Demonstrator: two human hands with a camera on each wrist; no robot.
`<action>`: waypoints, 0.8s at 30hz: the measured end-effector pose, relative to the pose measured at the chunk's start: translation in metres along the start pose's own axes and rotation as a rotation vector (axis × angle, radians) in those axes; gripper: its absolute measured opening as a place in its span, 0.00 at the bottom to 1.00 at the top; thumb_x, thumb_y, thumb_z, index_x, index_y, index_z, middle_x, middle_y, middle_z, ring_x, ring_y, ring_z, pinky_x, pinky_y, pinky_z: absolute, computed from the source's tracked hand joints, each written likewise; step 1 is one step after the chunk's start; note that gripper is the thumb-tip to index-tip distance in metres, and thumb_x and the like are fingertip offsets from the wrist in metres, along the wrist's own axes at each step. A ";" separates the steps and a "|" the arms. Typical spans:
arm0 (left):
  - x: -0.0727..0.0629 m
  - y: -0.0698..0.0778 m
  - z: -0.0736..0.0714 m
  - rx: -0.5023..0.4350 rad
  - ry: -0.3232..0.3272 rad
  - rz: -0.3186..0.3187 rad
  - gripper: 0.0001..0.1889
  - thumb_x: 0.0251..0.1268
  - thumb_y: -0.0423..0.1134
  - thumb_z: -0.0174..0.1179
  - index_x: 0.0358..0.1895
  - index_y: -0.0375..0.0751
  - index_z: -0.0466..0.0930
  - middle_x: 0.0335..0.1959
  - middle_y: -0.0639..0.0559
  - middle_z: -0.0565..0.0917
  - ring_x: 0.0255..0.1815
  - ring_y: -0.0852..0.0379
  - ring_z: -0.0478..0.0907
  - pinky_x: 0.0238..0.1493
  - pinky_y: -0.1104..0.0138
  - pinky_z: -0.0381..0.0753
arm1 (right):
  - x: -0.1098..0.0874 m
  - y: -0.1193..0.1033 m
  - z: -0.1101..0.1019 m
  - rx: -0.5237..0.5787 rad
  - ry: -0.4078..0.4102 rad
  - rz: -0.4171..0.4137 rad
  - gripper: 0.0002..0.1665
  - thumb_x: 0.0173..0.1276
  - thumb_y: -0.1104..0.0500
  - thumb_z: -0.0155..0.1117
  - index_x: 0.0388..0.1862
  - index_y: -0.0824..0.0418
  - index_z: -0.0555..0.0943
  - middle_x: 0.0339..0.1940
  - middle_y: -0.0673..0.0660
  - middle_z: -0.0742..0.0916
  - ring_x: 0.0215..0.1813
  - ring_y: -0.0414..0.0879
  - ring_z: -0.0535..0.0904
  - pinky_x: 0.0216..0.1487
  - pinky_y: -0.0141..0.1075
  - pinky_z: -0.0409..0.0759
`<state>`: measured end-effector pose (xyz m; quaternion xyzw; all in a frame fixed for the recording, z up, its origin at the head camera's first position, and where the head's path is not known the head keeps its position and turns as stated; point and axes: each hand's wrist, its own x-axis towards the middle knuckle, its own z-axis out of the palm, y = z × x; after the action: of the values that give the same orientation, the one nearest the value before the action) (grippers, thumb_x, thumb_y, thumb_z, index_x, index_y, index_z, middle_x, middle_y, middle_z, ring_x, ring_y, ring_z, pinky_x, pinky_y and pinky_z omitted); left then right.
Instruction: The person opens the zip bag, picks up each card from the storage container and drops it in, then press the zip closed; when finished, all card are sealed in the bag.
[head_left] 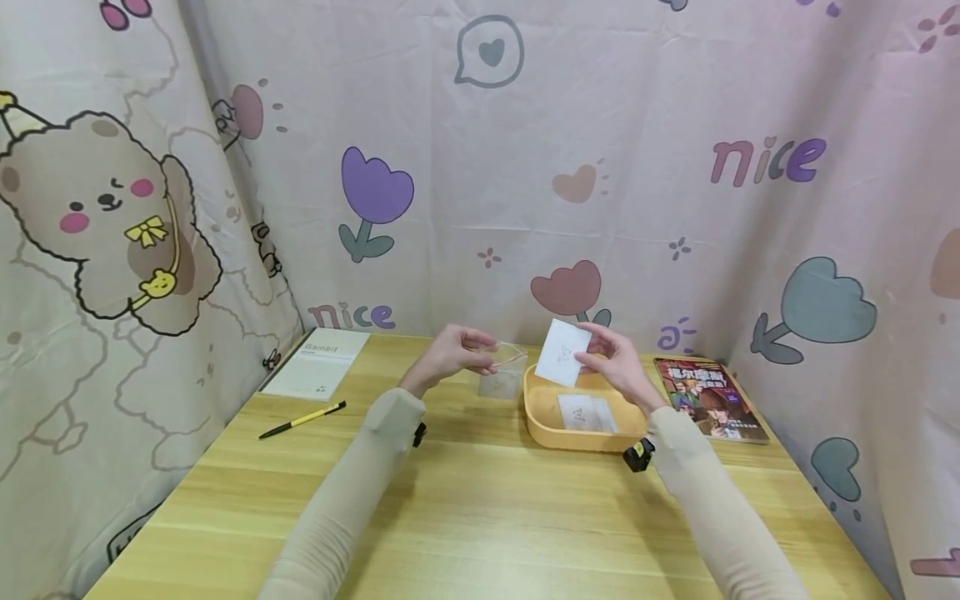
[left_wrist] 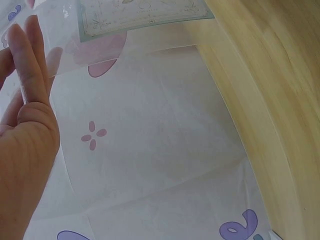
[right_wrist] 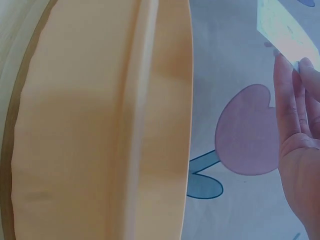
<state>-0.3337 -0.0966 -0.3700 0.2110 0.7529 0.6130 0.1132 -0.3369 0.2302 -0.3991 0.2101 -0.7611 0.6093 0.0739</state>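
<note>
My left hand [head_left: 454, 358] pinches the upper edge of a clear plastic bag [head_left: 512, 360], which hangs above the table left of the tray. In the left wrist view a printed card with a greenish border [left_wrist: 150, 14] shows through the clear plastic. Between thumb and fingers, my right hand [head_left: 613, 360] holds a small white card [head_left: 562, 353] with a faint dark print, raised over the left part of a yellow-orange plastic tray [head_left: 546, 435]. Several similar white cards [head_left: 583, 413] lie overlapping inside that tray; how many cannot be told.
A white booklet [head_left: 318, 363] lies at the table's back left, with a yellow and black pen [head_left: 303, 419] in front of it. Right of the tray lies a colourful comic-style book [head_left: 711, 398]. A patterned curtain [head_left: 465, 250] hangs behind the wooden table [head_left: 480, 517].
</note>
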 end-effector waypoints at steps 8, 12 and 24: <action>-0.002 0.001 0.002 -0.012 0.009 -0.003 0.21 0.60 0.26 0.66 0.57 0.26 0.77 0.51 0.32 0.84 0.34 0.52 0.88 0.52 0.46 0.85 | 0.002 -0.006 0.007 0.063 0.019 -0.056 0.34 0.63 0.71 0.67 0.68 0.66 0.70 0.36 0.54 0.81 0.39 0.41 0.82 0.39 0.46 0.90; -0.002 0.001 0.002 -0.009 0.006 0.004 0.21 0.60 0.25 0.65 0.57 0.26 0.77 0.51 0.32 0.84 0.34 0.52 0.88 0.47 0.53 0.88 | 0.003 -0.010 0.012 0.078 0.036 -0.076 0.34 0.63 0.72 0.66 0.68 0.65 0.70 0.37 0.54 0.82 0.38 0.42 0.82 0.39 0.49 0.89; -0.002 0.002 0.001 -0.015 0.002 0.008 0.21 0.59 0.24 0.65 0.57 0.25 0.77 0.49 0.29 0.83 0.33 0.52 0.88 0.45 0.56 0.90 | 0.009 -0.015 0.016 0.124 0.062 -0.134 0.31 0.64 0.75 0.63 0.66 0.66 0.68 0.36 0.53 0.81 0.36 0.40 0.82 0.34 0.42 0.90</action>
<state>-0.3308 -0.0967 -0.3682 0.2126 0.7475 0.6193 0.1114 -0.3364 0.2103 -0.3862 0.2459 -0.7033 0.6552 0.1250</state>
